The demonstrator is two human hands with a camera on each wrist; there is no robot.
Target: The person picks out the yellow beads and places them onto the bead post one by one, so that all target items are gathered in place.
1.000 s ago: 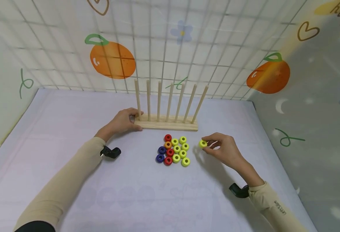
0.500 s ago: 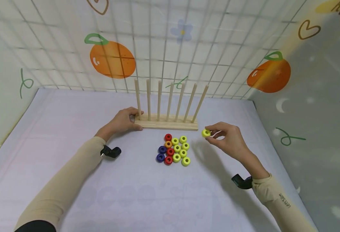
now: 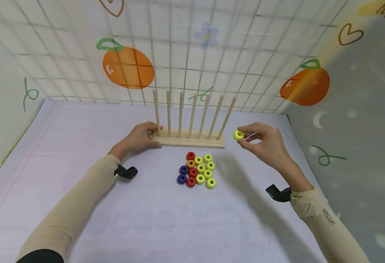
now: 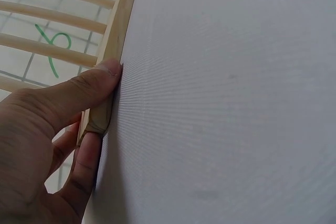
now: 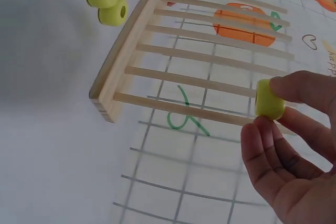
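A wooden peg rack (image 3: 192, 142) with several bare upright pegs stands toward the back of the table. My left hand (image 3: 139, 136) grips the left end of its base; the left wrist view shows the thumb (image 4: 100, 80) along the base's edge and fingers around the end. Off the rack's right end, my right hand (image 3: 267, 144) pinches a yellow bead (image 3: 238, 135) between thumb and fingers, raised above the table. The right wrist view has this bead (image 5: 270, 99) in front of the peg ends, apart from them as far as I can tell.
In front of the rack lies a cluster of loose beads: several yellow beads (image 3: 200, 168), red beads (image 3: 193, 172), two dark blue beads (image 3: 182, 179) and an orange bead (image 3: 190, 163). A patterned, gridded backdrop (image 3: 186, 54) rises behind the table (image 3: 146, 226).
My right hand has lifted the yellow bead up and slightly to the right, away from the cluster and beside the rack's right end. The left hand and rack have stayed still.
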